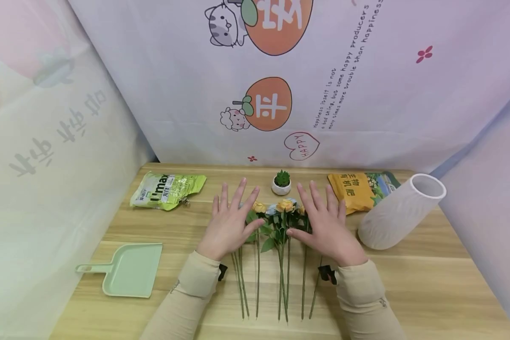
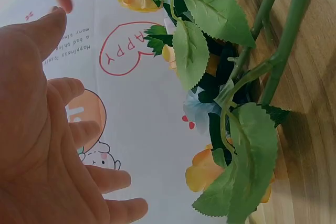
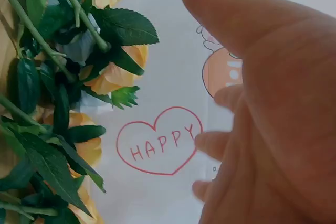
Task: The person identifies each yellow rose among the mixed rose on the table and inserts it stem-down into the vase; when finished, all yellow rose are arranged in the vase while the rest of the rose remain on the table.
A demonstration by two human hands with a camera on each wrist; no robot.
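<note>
Several artificial flowers with yellow and pale blue blooms (image 1: 285, 205) lie on the wooden table, their long green stems (image 1: 280, 283) pointing toward the person. My left hand (image 1: 231, 224) is held over the left part of the bunch, fingers spread and palm down. Over the right part, my right hand (image 1: 328, 226) is spread the same way. Both hide some of the blooms. In the left wrist view, a gap separates the palm from the green leaves (image 2: 252, 156). The right wrist view likewise has a yellow bloom (image 3: 118, 74) apart from the hand. Neither hand holds anything.
A small potted succulent (image 1: 282, 183) stands behind the flowers. At the right, a white vase (image 1: 397, 215) stands by an orange bag (image 1: 357, 191). To the left are a green-and-white bag (image 1: 163, 190) and a light green dustpan (image 1: 133, 271). Printed cloth (image 1: 187, 94) hangs behind the table.
</note>
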